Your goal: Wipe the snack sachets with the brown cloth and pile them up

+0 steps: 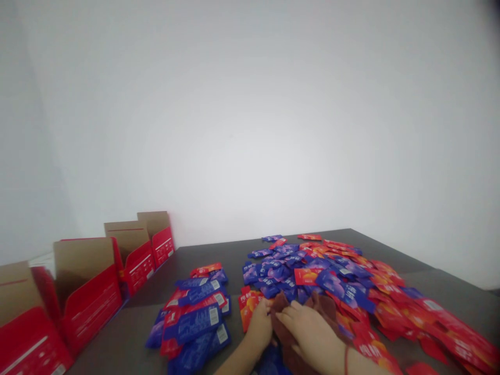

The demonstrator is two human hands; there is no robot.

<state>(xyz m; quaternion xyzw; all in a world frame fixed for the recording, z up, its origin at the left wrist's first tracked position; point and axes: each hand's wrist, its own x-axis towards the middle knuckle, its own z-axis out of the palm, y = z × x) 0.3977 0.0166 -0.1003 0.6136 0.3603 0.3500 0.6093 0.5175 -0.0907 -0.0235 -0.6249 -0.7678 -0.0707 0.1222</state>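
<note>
A brown cloth (285, 336) is bunched between my hands, over the near edge of a heap of small blue and red packets. My left hand (260, 324) is closed on the cloth's left side, its fingertips partly hidden by the folds. From the right, my right hand (310, 330) lies across the cloth with its fingers curled over it, and a thin red band circles that wrist. Just beyond my left hand is an orange-red packet (247, 307). Behind the cloth, blue packets (279, 271) and red packets (394, 312) overlap in the loose heap.
A smaller stack of blue and red packets (197, 323) lies left of my hands on the dark table (219, 253). Several open red cardboard boxes (94, 299) with raised brown flaps line the left side. A white wall (250, 130) stands behind.
</note>
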